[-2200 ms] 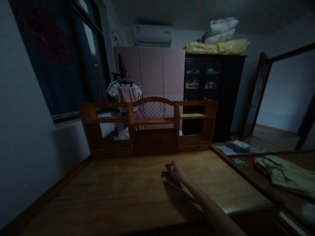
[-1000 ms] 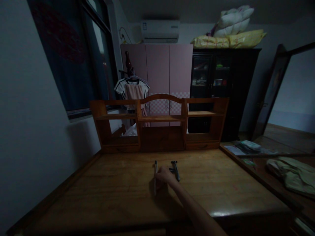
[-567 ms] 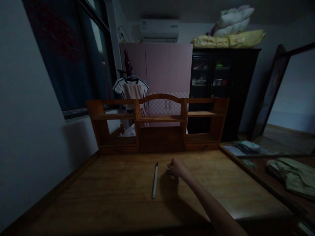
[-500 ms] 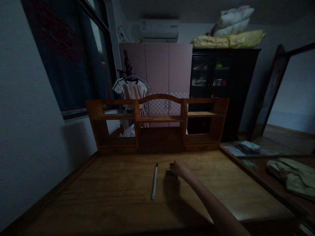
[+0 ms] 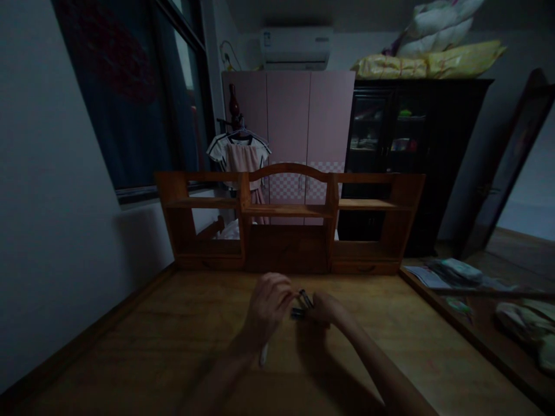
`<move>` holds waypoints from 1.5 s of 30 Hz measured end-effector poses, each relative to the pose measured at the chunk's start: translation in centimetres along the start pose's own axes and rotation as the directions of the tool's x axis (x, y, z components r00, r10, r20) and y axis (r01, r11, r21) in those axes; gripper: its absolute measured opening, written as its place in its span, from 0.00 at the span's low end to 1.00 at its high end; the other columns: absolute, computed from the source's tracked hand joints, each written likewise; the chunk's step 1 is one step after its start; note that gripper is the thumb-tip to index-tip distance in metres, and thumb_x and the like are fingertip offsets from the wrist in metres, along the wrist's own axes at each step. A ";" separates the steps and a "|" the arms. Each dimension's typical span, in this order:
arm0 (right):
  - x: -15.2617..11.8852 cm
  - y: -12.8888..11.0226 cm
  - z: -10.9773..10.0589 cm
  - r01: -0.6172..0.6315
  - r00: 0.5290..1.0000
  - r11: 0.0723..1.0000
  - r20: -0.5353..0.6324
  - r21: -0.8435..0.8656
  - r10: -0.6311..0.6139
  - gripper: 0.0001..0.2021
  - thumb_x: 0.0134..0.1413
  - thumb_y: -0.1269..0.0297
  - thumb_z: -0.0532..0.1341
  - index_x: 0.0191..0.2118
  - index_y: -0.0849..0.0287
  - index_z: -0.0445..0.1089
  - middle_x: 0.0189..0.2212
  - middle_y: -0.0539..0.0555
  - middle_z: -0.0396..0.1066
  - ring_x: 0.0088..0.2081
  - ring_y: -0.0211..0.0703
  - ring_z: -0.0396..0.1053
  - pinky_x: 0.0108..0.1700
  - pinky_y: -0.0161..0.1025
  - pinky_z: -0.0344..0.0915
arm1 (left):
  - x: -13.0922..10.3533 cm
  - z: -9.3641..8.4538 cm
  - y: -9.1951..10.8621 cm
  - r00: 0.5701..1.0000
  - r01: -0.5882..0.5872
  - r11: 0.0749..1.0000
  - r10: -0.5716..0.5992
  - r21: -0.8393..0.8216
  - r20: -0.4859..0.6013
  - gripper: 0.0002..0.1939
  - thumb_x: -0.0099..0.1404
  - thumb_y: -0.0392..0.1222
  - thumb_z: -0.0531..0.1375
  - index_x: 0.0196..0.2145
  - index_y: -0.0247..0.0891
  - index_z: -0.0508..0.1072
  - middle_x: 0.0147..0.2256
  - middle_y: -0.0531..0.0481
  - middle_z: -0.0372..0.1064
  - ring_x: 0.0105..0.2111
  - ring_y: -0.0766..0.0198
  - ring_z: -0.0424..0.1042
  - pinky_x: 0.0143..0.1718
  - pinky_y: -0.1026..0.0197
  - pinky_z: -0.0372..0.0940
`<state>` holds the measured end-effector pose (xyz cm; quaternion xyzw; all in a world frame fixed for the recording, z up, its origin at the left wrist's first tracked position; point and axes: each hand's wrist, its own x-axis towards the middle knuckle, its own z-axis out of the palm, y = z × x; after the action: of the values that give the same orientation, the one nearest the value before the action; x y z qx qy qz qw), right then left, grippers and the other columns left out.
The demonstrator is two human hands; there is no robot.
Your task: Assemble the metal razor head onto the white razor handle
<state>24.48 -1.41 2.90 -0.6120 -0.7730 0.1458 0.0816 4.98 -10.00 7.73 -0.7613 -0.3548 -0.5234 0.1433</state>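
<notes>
My right hand [image 5: 324, 307] is closed around a small dark object [image 5: 306, 299] above the wooden desktop [image 5: 195, 335]. Parts of the object stick out to the left of its fingers; what it is cannot be made out. My left hand [image 5: 269, 300] is just left of it, fingers bent together toward the object's tip; whether they pinch anything is too blurred to tell. Beneath my left hand and wrist lies a slim white tool [image 5: 263, 355], mostly covered, with only its lower end showing.
A wooden shelf unit [image 5: 288, 211] stands along the desk's back edge. A raised wooden rim [image 5: 459, 341] borders the right side, with papers and a plastic package [image 5: 459, 271] beyond it. A white wall [image 5: 52, 242] is on the left.
My left hand has come into view from below and reached beside my right hand, covering most of the white tool. The dark object now shows more clearly. The camera view has shifted slightly.
</notes>
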 end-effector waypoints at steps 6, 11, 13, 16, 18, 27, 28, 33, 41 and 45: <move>1.8 2.8 0.5 0.080 0.959 0.992 -0.279 0.102 -0.049 0.05 0.52 0.68 0.56 0.34 0.62 0.67 0.28 0.54 0.71 0.28 0.38 0.67 0.26 0.31 0.50 | -0.7 6.4 -8.1 0.948 0.295 0.941 -0.267 -0.165 0.172 0.06 0.64 0.40 0.57 0.30 0.39 0.71 0.33 0.50 0.70 0.38 0.61 0.68 0.44 0.57 0.63; 2.2 4.0 1.3 0.222 0.895 0.973 -0.410 0.062 -0.178 0.07 0.59 0.67 0.50 0.41 0.59 0.62 0.28 0.52 0.70 0.28 0.39 0.66 0.28 0.32 0.49 | -3.1 7.9 -11.4 0.762 0.634 0.657 -0.620 -0.407 0.187 0.10 0.57 0.47 0.62 0.30 0.36 0.74 0.31 0.49 0.72 0.35 0.61 0.71 0.38 0.61 0.64; 1.9 4.1 1.0 0.278 0.862 0.960 -0.437 -0.014 -0.256 0.06 0.59 0.66 0.51 0.41 0.57 0.61 0.33 0.54 0.71 0.30 0.40 0.67 0.29 0.33 0.50 | -3.6 8.2 -12.0 0.683 0.700 0.536 -0.696 -0.472 0.222 0.13 0.53 0.49 0.65 0.28 0.35 0.74 0.28 0.49 0.72 0.32 0.62 0.71 0.36 0.63 0.65; 1.3 3.8 0.6 0.283 0.847 0.955 -0.443 -0.089 -0.293 0.08 0.59 0.65 0.52 0.44 0.57 0.60 0.35 0.55 0.72 0.31 0.41 0.68 0.29 0.34 0.49 | -4.1 8.7 -12.2 0.570 0.760 0.341 -0.758 -0.553 0.316 0.17 0.48 0.50 0.68 0.27 0.34 0.73 0.27 0.49 0.72 0.29 0.63 0.72 0.34 0.63 0.65; 0.9 3.4 0.7 0.273 0.863 0.958 -0.419 -0.088 -0.284 0.08 0.59 0.64 0.53 0.44 0.56 0.60 0.32 0.53 0.72 0.29 0.41 0.68 0.28 0.34 0.48 | -4.4 9.0 -12.0 0.492 0.786 0.194 -0.771 -0.587 0.404 0.19 0.47 0.51 0.69 0.29 0.33 0.73 0.28 0.47 0.73 0.29 0.63 0.73 0.34 0.62 0.66; 0.1 1.8 2.5 0.443 0.879 0.867 -0.299 0.228 -0.370 0.06 0.62 0.61 0.50 0.41 0.55 0.59 0.28 0.50 0.70 0.28 0.40 0.68 0.29 0.32 0.53 | -5.0 8.9 -11.4 0.411 0.818 0.027 -0.726 -0.575 0.551 0.20 0.49 0.49 0.69 0.34 0.31 0.74 0.34 0.42 0.76 0.33 0.61 0.75 0.39 0.60 0.68; 0.1 1.7 2.7 0.442 0.880 0.861 -0.307 0.251 -0.362 0.06 0.62 0.61 0.50 0.41 0.55 0.59 0.27 0.50 0.69 0.28 0.40 0.67 0.29 0.32 0.53 | -5.1 8.9 -11.4 0.409 0.824 0.024 -0.716 -0.566 0.566 0.19 0.49 0.49 0.69 0.34 0.31 0.74 0.34 0.42 0.76 0.33 0.61 0.75 0.39 0.60 0.68; 0.2 0.9 3.4 0.466 0.876 0.809 -0.320 0.359 -0.362 0.07 0.62 0.58 0.50 0.41 0.55 0.57 0.30 0.51 0.69 0.29 0.40 0.67 0.31 0.33 0.57 | -5.1 9.2 -11.5 0.421 0.820 0.016 -0.695 -0.572 0.584 0.18 0.48 0.47 0.69 0.31 0.31 0.74 0.32 0.43 0.76 0.31 0.63 0.75 0.38 0.61 0.68; -0.2 0.0 3.5 0.503 0.855 0.791 -0.330 0.348 -0.399 0.07 0.63 0.59 0.49 0.42 0.55 0.57 0.30 0.51 0.70 0.29 0.40 0.67 0.29 0.33 0.55 | -5.0 8.8 -11.1 0.418 0.824 0.003 -0.676 -0.566 0.606 0.16 0.53 0.46 0.67 0.34 0.31 0.74 0.35 0.42 0.76 0.31 0.64 0.75 0.36 0.65 0.69; -0.2 0.5 3.3 0.456 0.853 0.868 -0.375 0.195 -0.363 0.06 0.61 0.62 0.50 0.41 0.55 0.59 0.28 0.51 0.69 0.27 0.39 0.65 0.28 0.32 0.50 | -4.7 8.6 -10.7 0.424 0.794 -0.082 -0.636 -0.602 0.645 0.16 0.56 0.46 0.65 0.38 0.31 0.75 0.38 0.39 0.75 0.36 0.61 0.76 0.40 0.63 0.69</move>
<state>24.03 -1.86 -0.35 -0.4292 -0.8339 0.1282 0.3223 2.65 0.80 -1.68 -0.4376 -0.3880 -0.5496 -0.5965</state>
